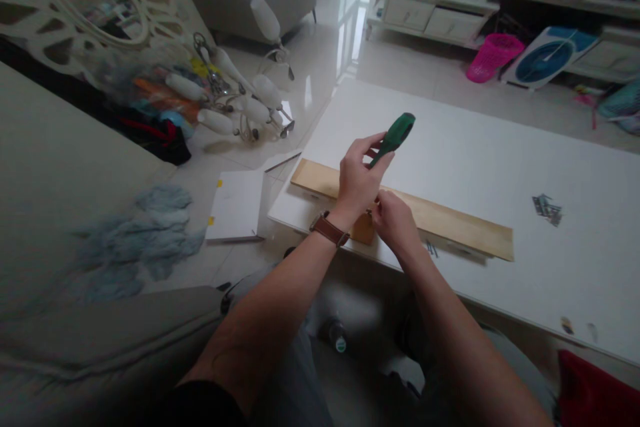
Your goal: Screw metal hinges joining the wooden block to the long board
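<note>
My left hand (361, 170), with a brown watch strap at its wrist, is wrapped round a green-handled screwdriver (400, 130). The handle points up and away; its lower end is hidden by the hand. Just below, my right hand (396, 219) is closed in a pinch over the edge of a long wooden plank (460, 223), and what its fingers hold is hidden. The plank lies across a white panel (490, 147). A smaller wooden piece (362, 229) shows under my hands. Several screws (431, 250) lie beside the plank, close to my right wrist.
Small metal hardware (547, 209) is heaped on the right of the panel. A chandelier with white shades (255, 110) lies on the floor, near a white board (235, 205) and crumpled blue cloth (145, 237). A pink basket (493, 57) stands beyond the panel.
</note>
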A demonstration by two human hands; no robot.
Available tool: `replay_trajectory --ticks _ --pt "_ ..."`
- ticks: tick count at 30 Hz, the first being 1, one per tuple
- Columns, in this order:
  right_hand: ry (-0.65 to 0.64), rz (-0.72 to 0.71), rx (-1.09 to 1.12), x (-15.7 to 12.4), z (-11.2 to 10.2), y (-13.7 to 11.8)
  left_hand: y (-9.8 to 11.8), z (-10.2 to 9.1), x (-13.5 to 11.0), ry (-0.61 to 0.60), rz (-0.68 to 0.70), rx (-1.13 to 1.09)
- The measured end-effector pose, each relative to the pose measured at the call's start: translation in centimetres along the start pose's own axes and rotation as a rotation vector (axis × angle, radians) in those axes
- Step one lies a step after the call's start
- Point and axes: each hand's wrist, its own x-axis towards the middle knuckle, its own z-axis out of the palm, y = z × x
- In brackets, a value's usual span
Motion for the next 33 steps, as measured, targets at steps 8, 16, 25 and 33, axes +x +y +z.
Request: replay_trajectory --ticks 8,16,25,33 --pt "0.028 -0.007 0.001 -0.17 -0.24 0.39 0.24 -0.01 -0.05 0.003 -0.013 -0.015" --pt "0.004 -0.058 0.051 -0.1 -0.31 0.63 0.05 0.0 0.02 -0.005 -0.001 -0.016" --pt "-0.003 -0.081 0.061 -0.18 -0.4 0.7 -0.01 0.03 -0.02 0.003 0.007 -0.007" --pt "-0.009 -0.067 0.04 -0.2 -0.75 0.54 0.08 -0.04 0.04 0.008 0.002 -0.01"
